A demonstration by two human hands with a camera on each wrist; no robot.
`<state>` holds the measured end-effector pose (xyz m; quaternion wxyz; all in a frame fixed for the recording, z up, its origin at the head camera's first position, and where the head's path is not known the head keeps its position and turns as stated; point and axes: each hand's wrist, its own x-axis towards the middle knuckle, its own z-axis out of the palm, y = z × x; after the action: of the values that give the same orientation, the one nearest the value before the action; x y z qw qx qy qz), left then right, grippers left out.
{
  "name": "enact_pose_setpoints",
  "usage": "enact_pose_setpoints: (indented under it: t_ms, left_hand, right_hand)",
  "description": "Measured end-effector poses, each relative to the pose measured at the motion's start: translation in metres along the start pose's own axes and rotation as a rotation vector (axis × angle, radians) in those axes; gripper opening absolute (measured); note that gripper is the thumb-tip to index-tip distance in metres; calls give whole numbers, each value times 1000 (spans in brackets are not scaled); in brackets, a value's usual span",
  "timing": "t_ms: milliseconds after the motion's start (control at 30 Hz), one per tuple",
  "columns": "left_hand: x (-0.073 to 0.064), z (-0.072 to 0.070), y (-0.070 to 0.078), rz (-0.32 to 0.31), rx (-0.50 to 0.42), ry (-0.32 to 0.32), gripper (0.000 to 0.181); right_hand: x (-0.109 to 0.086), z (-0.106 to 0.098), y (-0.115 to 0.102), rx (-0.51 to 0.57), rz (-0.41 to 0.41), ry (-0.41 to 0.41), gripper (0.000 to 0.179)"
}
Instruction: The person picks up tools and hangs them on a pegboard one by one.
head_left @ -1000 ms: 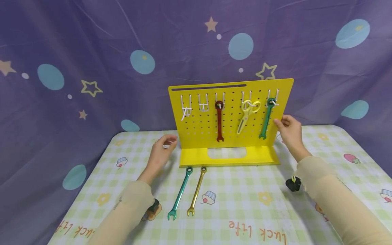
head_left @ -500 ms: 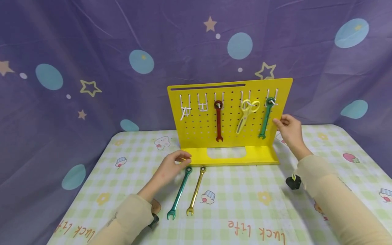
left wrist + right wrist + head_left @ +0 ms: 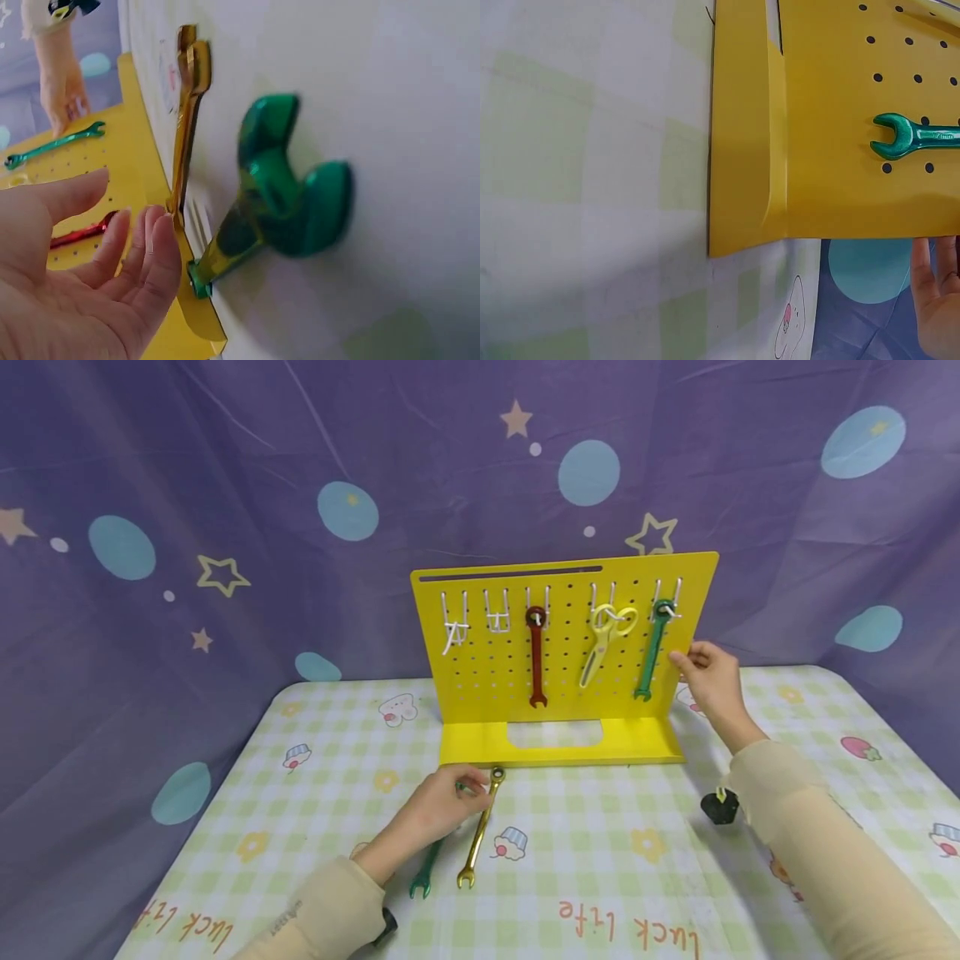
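My left hand [image 3: 442, 806] hovers over a green combination wrench [image 3: 426, 870] lying on the table, hiding most of its upper half. In the left wrist view, the left hand [image 3: 97, 292] has loosely bent fingers and nothing between them; the wrench's open end [image 3: 300, 202] is apart from it. Just to the right lies a gold combination wrench [image 3: 474, 843]. My right hand [image 3: 716, 689] pinches the right edge of a yellow pegboard [image 3: 480, 693], thumb in front and fingers behind. A green wrench [image 3: 651, 656] hangs near that thumb.
Along the pegboard hang a red wrench [image 3: 536, 664] and yellow scissors [image 3: 596, 656]. Two white hooks [image 3: 455, 631] at the left carry nothing. The board's folded base [image 3: 472, 743] rests on a checked tablecloth [image 3: 585, 810]. Behind stands a purple curtain [image 3: 450, 460].
My left hand has moved from beside the pegboard's left edge, forward and to the right, over the green wrench on the table. The right hand stays on the board.
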<state>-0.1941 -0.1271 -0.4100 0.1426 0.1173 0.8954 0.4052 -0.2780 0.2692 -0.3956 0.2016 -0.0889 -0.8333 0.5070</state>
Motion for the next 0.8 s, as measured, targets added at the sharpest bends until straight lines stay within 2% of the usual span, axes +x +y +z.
enact_pose_setpoints:
  t_ms: [100, 200, 400, 567, 800]
  left_hand:
    - [-3, 5, -1, -33, 61, 4, 30]
    - [-4, 9, -3, -33, 131, 13, 32]
    - [-1, 14, -3, -21, 189, 9, 29]
    - [1, 15, 2, 15, 271, 12, 29]
    - [9, 17, 7, -30, 344, 37, 11]
  right_hand:
    - [-1, 0, -1, -19, 12, -10, 42]
    - [-2, 0, -2, -33, 17, -15, 44]
    - [-1, -1, -2, -11, -5, -11, 41]
    - [-1, -4, 0, 14, -18, -26, 39]
    - [1, -3, -2, 12, -34, -27, 39]
